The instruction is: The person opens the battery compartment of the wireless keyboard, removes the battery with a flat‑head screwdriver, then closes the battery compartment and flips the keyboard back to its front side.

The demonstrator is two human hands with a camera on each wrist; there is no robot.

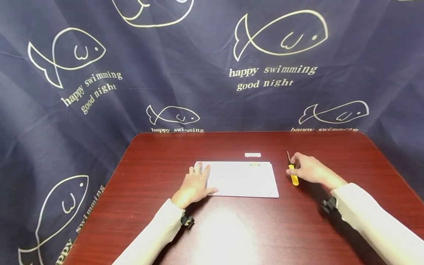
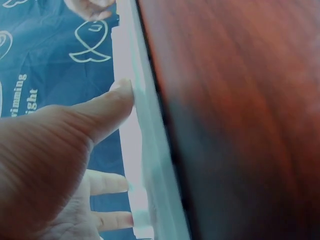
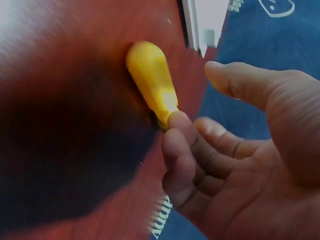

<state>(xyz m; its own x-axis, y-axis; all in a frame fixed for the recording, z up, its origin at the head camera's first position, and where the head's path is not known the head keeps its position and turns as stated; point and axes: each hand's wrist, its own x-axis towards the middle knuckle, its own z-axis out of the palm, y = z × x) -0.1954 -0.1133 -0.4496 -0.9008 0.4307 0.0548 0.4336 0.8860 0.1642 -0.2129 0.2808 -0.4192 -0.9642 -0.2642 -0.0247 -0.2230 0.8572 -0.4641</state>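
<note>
A flat white rectangular device, possibly a keyboard lying face down, rests on the table. Near its far right corner is a small slot with something yellow-green in it. My left hand rests on the device's left end, fingers spread; the left wrist view shows the thumb against its near edge. To the right lies a screwdriver with a yellow handle, its shaft pointing away. The fingers of my right hand touch it near the neck, while the thumb stands apart from it.
A small white cover-like piece lies just beyond the device. The reddish-brown table ends at the back against a dark blue curtain with fish drawings. Light glares off the tabletop near the front.
</note>
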